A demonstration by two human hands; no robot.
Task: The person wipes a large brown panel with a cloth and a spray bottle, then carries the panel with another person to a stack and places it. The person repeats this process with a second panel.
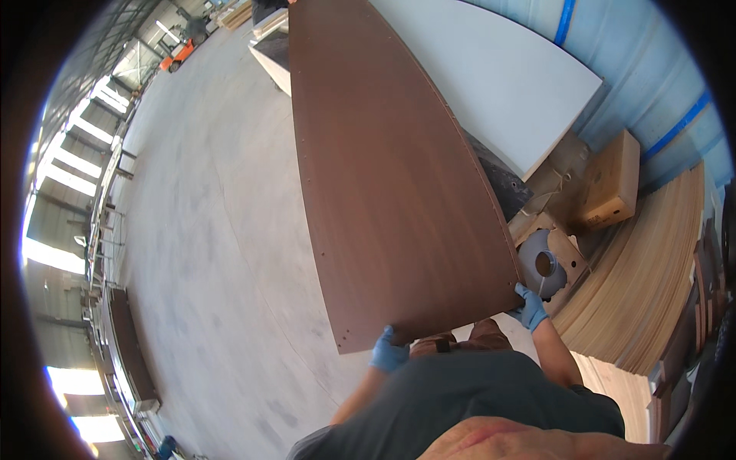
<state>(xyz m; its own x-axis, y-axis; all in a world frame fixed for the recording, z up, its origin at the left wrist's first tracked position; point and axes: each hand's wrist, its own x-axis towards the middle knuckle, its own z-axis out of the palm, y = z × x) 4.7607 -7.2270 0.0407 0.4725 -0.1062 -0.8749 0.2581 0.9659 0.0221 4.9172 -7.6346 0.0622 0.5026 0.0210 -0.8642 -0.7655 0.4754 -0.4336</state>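
A large brown wooden panel (399,176) stretches away from my body, with small holes or fasteners along its edges. My left hand (390,351), in a blue glove, is closed on the near edge, left of its middle. At the near right corner my right hand (529,308), gloved alike, also grips the panel. The fingers beneath the board are hidden. Part of another person in dark clothing (268,9) shows beside the panel's far end; whether they hold it I cannot tell.
On the right are a white panel (498,69), a cardboard box (613,184), a grey ring-shaped roll (540,264) and a stack of thin wooden sheets (644,268) near a blue wall. Concrete floor (222,207) spreads left, with dark stacked panels (126,353) and an orange forklift (180,55) beyond.
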